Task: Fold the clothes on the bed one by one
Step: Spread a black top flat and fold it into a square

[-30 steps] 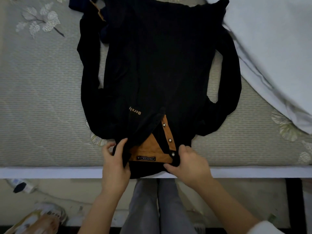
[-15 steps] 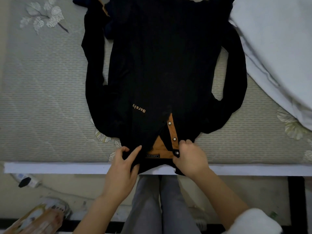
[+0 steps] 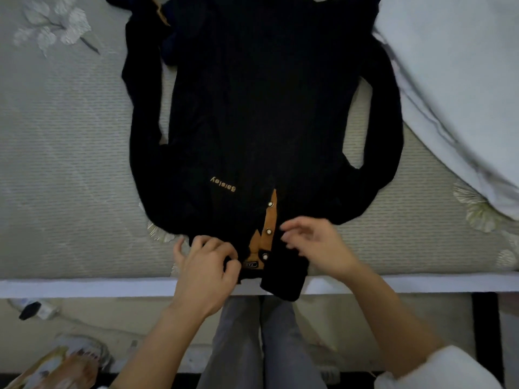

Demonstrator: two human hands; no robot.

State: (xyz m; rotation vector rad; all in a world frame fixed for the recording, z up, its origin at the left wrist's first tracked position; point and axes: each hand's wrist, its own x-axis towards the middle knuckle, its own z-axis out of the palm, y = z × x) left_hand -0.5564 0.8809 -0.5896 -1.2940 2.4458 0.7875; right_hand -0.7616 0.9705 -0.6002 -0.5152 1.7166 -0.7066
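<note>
**Barely past the starting line on this fold, tbh**

Going big to small. Looking down on a bed point(image 3: 56, 164) in a grey patterned cover, with a white duvet point(image 3: 463, 80) heaped over its right side. Can't spot a folded stack anywhere in shot, so not crediting any garment as done.

Next, the black sweater point(image 3: 266, 108). Spread flat and front-up across the middle of the bed, neck end at the near edge, hem running off the top of the view. Laid out, not folded. Got the sleeves point(image 3: 143, 122) looped open on either side of the body, neither brought across yet. Also glimpsing another dark garment point(image 3: 168, 49) poking out from under the far left, probably next in the queue.

Smaller now: the collar point(image 3: 283, 276) flopping over the bed edge, and the tan placket point(image 3: 270, 220) lying unbuttoned.

Left grip point(image 3: 206, 265): narrow, pinching the collar fabric just left of the placket. Right grip point(image 3: 320, 245): loose, fingers half-curled just right of the placket, holding nothing as far as the blur lets on.

Reckon it's only the neckline tidy-up. Leaves sleeves in, body folded over, then the remaining clothes.
</note>
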